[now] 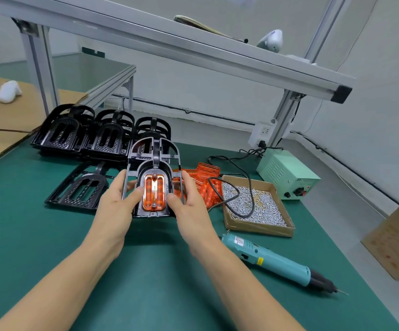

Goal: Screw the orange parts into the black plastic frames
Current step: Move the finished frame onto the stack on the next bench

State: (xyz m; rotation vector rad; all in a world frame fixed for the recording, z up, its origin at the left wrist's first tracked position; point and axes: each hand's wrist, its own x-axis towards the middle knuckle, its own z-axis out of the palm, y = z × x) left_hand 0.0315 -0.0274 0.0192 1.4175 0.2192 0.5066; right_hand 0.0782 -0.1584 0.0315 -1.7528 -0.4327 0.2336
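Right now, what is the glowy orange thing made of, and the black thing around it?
The orange part looks like clear-tinted plastic: light shines through it and its ridges glint. The black frame looks like molded plastic with a semi-gloss finish, judging by its thin ribs and soft highlights. Both hands, left and right, hold the frame.

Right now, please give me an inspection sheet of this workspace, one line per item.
Surface: green mat.
Job's things: black frame with orange part seated; spare frames; orange parts pile; screwdriver lying on the mat; screw box.
Clutter: cardboard box at the mat's right edge.
Grippers: left hand and right hand both hold the frame.
Cables: black cable crosses the screw box.
Surroundings: power unit, aluminium rack.
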